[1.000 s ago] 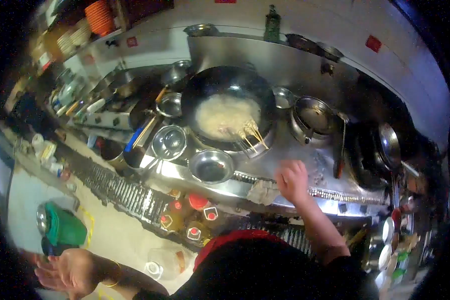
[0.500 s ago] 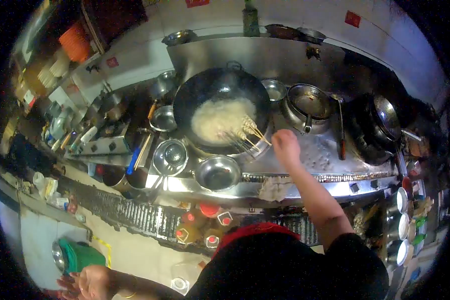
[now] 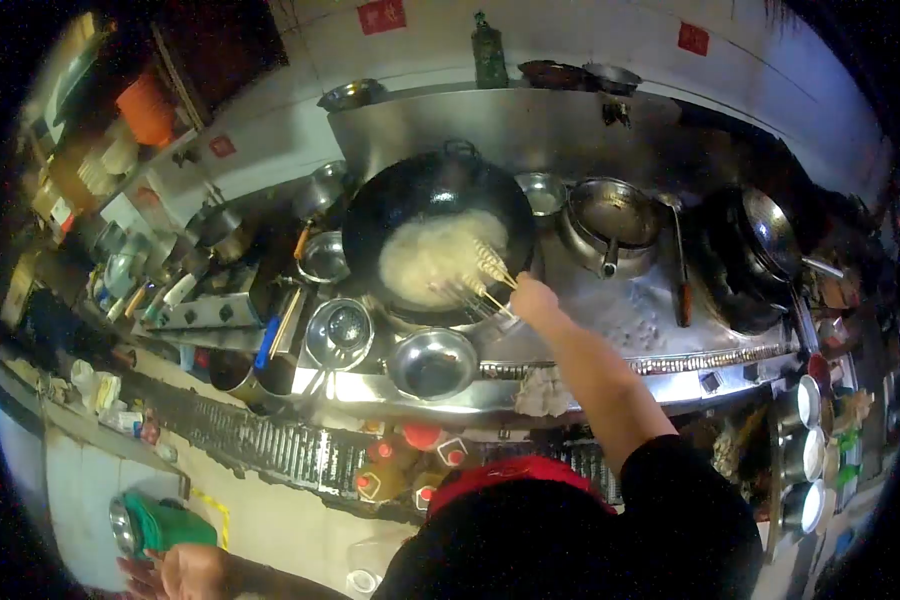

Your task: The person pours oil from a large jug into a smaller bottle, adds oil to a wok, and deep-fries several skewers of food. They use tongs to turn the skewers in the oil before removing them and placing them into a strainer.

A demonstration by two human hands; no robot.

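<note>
Skewers [image 3: 490,262] lean at the near right side of the wok [image 3: 395,200], as my head view shows: food ends in the pale, frothy liquid [image 3: 435,250], bare sticks across the rim, presumably to give me a cooler hold. My right hand [image 3: 534,300] grips stick ends just outside the wok (how many, I can't tell). My left hand [image 3: 195,573], well apart from the wok, is loosely open, holding nothing I can see. A metal bowl [image 3: 432,364] sits on the wok's near side, probably for easy reach.
</note>
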